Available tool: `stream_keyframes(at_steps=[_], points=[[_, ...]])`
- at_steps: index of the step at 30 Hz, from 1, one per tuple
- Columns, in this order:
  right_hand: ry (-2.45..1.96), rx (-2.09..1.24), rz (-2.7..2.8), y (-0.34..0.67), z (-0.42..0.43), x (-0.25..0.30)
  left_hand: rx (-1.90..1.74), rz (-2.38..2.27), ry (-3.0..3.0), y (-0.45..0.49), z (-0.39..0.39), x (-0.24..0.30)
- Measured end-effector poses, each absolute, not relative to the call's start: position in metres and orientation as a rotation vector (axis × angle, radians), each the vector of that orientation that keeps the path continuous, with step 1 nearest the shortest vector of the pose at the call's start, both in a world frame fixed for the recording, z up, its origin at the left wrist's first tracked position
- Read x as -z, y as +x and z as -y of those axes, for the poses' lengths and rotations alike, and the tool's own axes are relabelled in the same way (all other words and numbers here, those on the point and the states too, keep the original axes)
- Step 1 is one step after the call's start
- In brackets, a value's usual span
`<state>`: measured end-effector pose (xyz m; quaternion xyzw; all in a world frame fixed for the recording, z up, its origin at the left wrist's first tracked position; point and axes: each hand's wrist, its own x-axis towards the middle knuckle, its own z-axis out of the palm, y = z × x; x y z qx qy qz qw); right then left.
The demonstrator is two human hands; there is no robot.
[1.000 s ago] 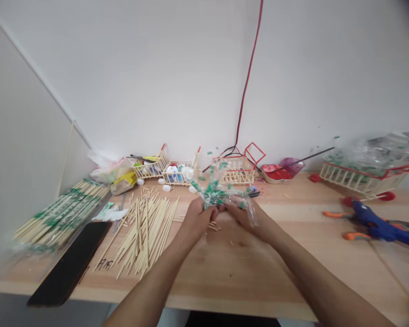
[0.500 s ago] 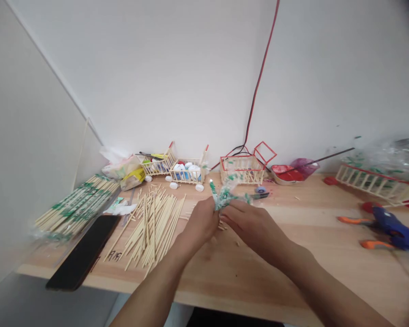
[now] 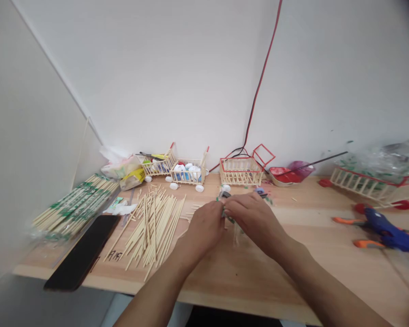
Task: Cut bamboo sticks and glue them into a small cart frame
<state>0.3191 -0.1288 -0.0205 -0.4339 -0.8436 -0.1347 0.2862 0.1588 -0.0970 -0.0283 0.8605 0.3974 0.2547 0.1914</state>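
Left hand (image 3: 206,223) and right hand (image 3: 248,213) together, knuckles up, fingers pinched on crumpled clear plastic film with green flecks (image 3: 229,220), bunched between and partly beneath them. Two-handed grip presumably keeps the slippery stuff gathered. Loose, pale wooden sticks (image 3: 153,229) spread beside the left hand, likely for easy reach. Small pale stick-built cart with red rim (image 3: 241,178) stands beyond both hands, seemingly set back to free working room. Blue-and-orange tool (image 3: 383,229) well right of right hand: blurred, cut off by frame edge, type uncertain. Fingertips and most film hidden behind knuckles; exact hold unreadable.
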Motion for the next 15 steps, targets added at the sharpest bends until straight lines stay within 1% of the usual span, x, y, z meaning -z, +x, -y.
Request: stream_keyframes(at_steps=[3,7,10,15], points=[[-1.36,0.263,2.075,0.319,0.124,0.023,-0.905,-1.089,2.355,0.165,0.101,0.023],[-1.502,-0.005,1.873,0.322,0.122,0.025,-1.128,-0.999,2.306,0.171,0.109,0.022],[-1.495,-0.078,1.814,0.323,0.122,0.023,-1.262,-0.89,2.26,0.171,0.112,0.023],[-1.412,-0.223,1.743,0.324,0.122,0.02,-1.443,-0.795,1.94,0.17,0.115,0.018]])
